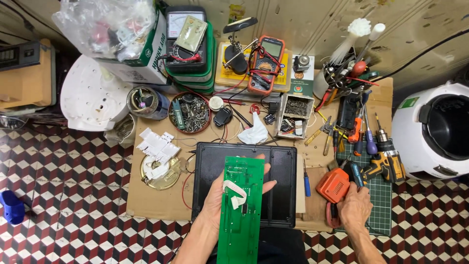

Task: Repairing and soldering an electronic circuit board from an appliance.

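At the far left, a white round plastic appliance base is lying by a shallow round dish of screws and metal bits. Nearer, a brass-coloured disc with white plastic clips is resting on the brown cardboard sheet. In the middle, the left hand is grasping a long green circuit board with a white ribbon cable, holding it flat above a black rectangular plastic panel. A blue-handled screwdriver is lying just right of the panel. To the right, the right hand is clenching around an orange power tool on the green cutting mat, with a yellow-and-black cordless drill beside it. A white rice cooker is sitting far right.
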